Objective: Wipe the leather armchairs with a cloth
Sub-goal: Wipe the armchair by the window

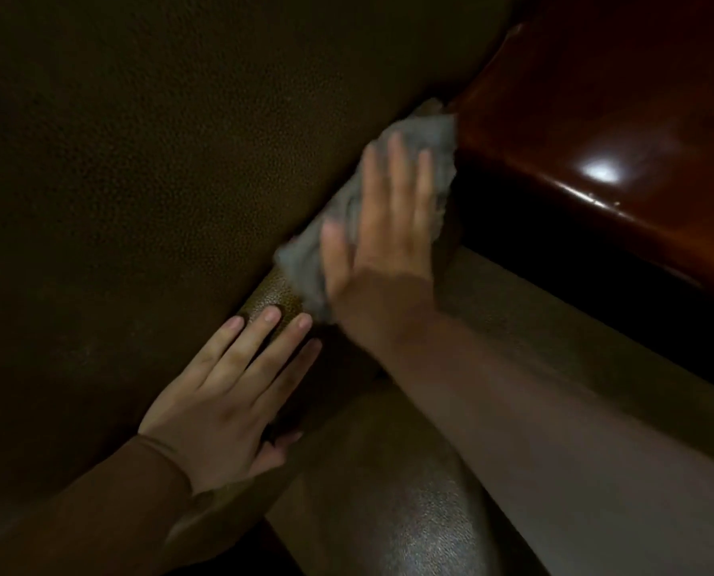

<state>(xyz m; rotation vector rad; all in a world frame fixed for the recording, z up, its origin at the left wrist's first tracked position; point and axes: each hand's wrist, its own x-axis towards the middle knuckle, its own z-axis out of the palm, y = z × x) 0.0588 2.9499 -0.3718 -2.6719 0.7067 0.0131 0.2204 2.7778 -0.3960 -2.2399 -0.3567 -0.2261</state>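
Lying under flat right hand, cloth; left hand just beside

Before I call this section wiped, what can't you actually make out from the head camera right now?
- Leather under the grey cloth and the right hand: covered by both, and motion-blurred.
- Seam where the cloth meets the glossy wooden surface: in deep shadow.
- Armchair as a whole: cut off by every edge, dim, so dust or streaks cannot be judged.
- Leather beneath the left hand: hidden by the palm.
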